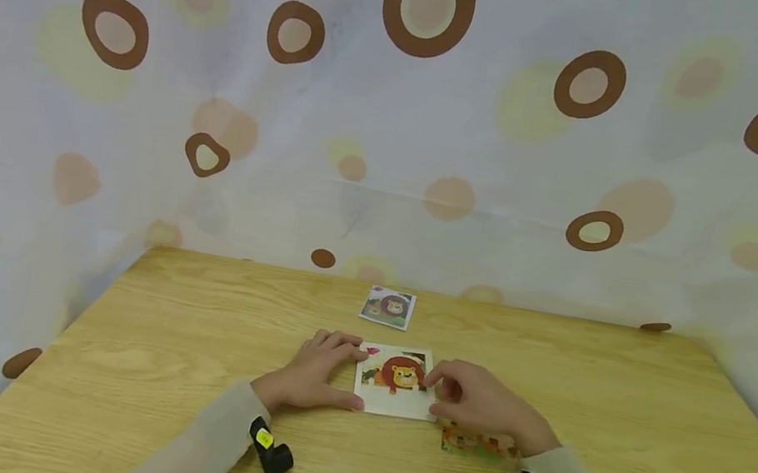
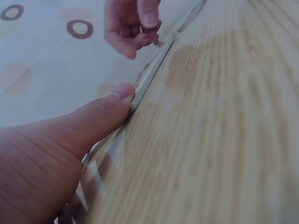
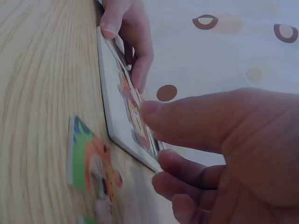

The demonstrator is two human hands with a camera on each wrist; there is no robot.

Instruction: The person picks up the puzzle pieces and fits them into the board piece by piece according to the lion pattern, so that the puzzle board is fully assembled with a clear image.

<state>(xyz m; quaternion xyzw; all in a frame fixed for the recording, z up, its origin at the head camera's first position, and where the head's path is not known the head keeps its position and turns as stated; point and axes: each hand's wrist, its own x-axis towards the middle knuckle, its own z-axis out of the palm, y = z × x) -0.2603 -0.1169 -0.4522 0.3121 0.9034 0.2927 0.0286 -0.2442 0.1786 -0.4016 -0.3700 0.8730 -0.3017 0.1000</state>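
Note:
A square puzzle board (image 1: 387, 404) with a white border and a partly filled lion picture (image 1: 404, 374) lies in front of me. My left hand (image 1: 317, 369) grips its left side, the thumb at the near corner and the fingers towards the far corner. Over the right edge is my right hand (image 1: 480, 398), its fingers loosely bent and the index fingertip at the lion's mane. In the right wrist view a gap shows between its thumb (image 3: 177, 116) and other fingers, with nothing visible held there. Loose puzzle pieces (image 3: 84, 158) lie right of the board, partly under the right hand.
A small card (image 1: 387, 307) with a similar lion picture lies farther back on the wooden table (image 1: 193, 339). Behind the table hangs a pale cloth (image 1: 398, 130) with brown rings and spots. A black camera (image 1: 271, 450) is strapped on each wrist.

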